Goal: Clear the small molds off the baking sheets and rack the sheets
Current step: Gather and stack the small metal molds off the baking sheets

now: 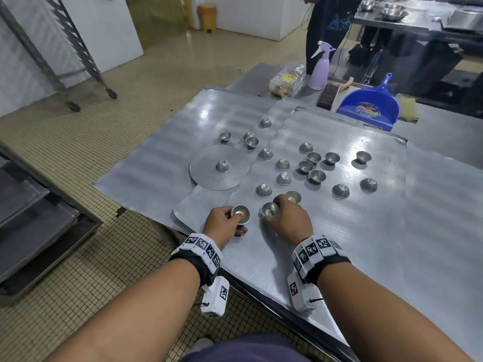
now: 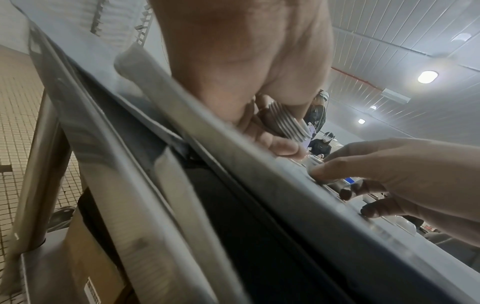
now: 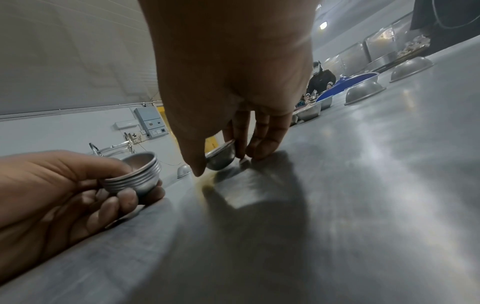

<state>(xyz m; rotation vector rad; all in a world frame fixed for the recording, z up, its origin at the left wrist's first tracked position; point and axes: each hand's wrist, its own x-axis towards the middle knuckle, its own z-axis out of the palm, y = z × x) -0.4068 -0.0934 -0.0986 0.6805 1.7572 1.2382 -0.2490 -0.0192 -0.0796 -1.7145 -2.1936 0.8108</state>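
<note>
Several small metal molds [image 1: 313,157] lie scattered over two flat baking sheets: a right one [image 1: 366,231] and a left one [image 1: 156,158]. Some molds stand upright, others upside down. My left hand [image 1: 224,220] grips a nested stack of molds [image 1: 241,212] [image 3: 137,176] [image 2: 285,123] at the near edge of the sheets. Just to its right, my right hand [image 1: 287,220] pinches a single upright mold [image 1: 270,209] [image 3: 221,158] between thumb and fingers, low over the right sheet. A round metal disc [image 1: 203,176] with one mold on it lies on the left sheet.
A blue dustpan [image 1: 371,105], a brush [image 1: 328,96], a lilac spray bottle [image 1: 320,69] and a food bag [image 1: 285,82] sit behind the sheets. A wheeled sheet rack [image 1: 65,48] stands far left on the tiled floor. A person [image 1: 329,22] stands beyond the table.
</note>
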